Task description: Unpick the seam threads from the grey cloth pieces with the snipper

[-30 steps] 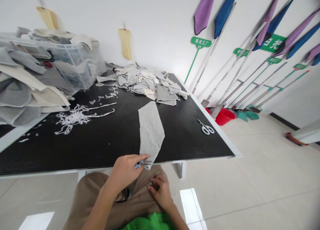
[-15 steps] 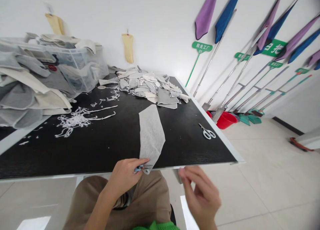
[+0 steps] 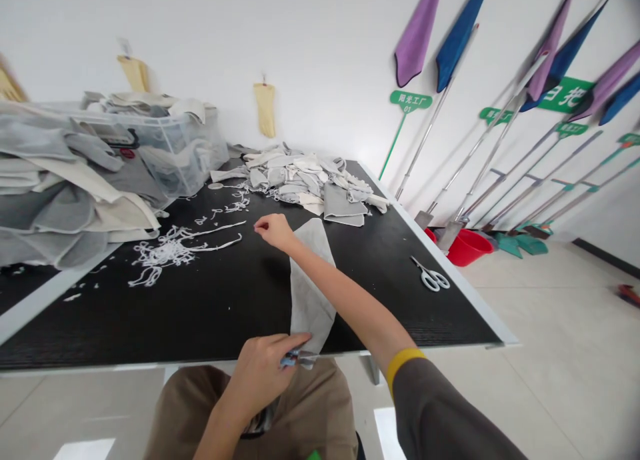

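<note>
My left hand (image 3: 263, 372) is closed at the table's front edge, gripping the near end of a light grey cloth piece (image 3: 314, 293). A small tool with blue parts (image 3: 291, 359) shows between its fingers, mostly hidden. The cloth lies flat, stretching away from me over the black table. Across it reaches my right arm, and my right hand (image 3: 274, 232) hovers over the table, fingertips pinched together; anything between them is too small to make out. Just left of that hand lies a tangle of white thread scraps (image 3: 173, 250), with two longer strands pointing towards it.
White-handled scissors (image 3: 431, 275) lie on the right of the black table (image 3: 210, 313). A heap of grey and white cloth pieces (image 3: 295, 173) sits at the back. On the left stand a clear plastic bin (image 3: 187, 153) and stacked cloths (image 3: 65, 193). A red bucket (image 3: 469, 247) is beyond the right edge.
My right hand has moved from in front of the table, at the right, up and left over the cloth towards the thread scraps. My left hand keeps its hold. The view has shifted slightly.
</note>
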`<state>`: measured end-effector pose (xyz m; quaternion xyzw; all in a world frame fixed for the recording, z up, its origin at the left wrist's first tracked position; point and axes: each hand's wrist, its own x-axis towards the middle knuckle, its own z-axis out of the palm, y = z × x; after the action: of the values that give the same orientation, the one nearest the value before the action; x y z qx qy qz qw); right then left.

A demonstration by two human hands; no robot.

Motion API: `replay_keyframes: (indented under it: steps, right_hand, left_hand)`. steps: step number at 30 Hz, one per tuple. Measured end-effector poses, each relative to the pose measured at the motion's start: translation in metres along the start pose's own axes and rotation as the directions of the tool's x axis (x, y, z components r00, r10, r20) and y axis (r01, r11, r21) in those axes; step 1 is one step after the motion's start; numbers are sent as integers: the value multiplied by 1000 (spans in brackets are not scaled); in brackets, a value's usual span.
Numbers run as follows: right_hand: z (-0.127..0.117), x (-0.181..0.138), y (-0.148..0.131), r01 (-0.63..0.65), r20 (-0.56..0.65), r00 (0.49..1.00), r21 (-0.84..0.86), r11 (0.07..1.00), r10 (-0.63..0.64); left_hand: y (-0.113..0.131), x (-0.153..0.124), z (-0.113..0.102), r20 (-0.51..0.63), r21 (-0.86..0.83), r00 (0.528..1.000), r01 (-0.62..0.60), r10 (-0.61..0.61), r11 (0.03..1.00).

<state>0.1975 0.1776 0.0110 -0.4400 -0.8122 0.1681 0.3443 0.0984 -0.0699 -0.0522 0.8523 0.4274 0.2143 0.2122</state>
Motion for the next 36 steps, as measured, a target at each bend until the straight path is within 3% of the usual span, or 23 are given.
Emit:
replay_keyframes:
  steps: [3,5,7,9,13,16,18,22,25,30,36]
  right_hand:
    - [22,24,-8,56,111,992,89,994,-66]
    - [24,30,-11,97,155,981,142,985,-119]
    - [14,26,-10,131,112,982,161,978,-150]
    - [-8,10,-6,134,-6,991,140,981,-134]
    - [-65,-57,-1,62,-215,976,113,992,-36]
    - [-94,-133,-15,-14,-279,959,128,992,49]
    - [-101,-186,-34,-67,-278,954,179,982,116]
    - [-85,-268,-72,-83,-177,974,307,948,143]
    - [-60,-295,-85,-110,-171,968,367,924,184]
    - [-31,-295,-84,-133,-285,931,312,941,226]
    - [-27,-287,-73,-78,-410,892,271,959,189]
  left_hand:
    - [0,0,1,3,21,1000,-18,18,1000]
    - [0,0,2,-6,30,1000,-30,30,999]
    - [-1,-2,3,-23,34,999,-28,29,999]
    - [-2,-3,4,-37,34,999,-27,28,999]
    - [-3,-4,4,-49,26,998,-42,44,999]
    - [-3,-2,3,-47,14,998,-31,31,999]
    - [-2,-1,3,-47,-16,999,-12,12,1000]
    - [0,1,-1,-56,-109,998,33,-39,993]
    - [2,4,-6,-43,-172,996,64,-73,983]
    - [5,14,-11,-27,-232,998,42,-50,972]
    - [5,20,-15,6,-352,1000,-8,10,936]
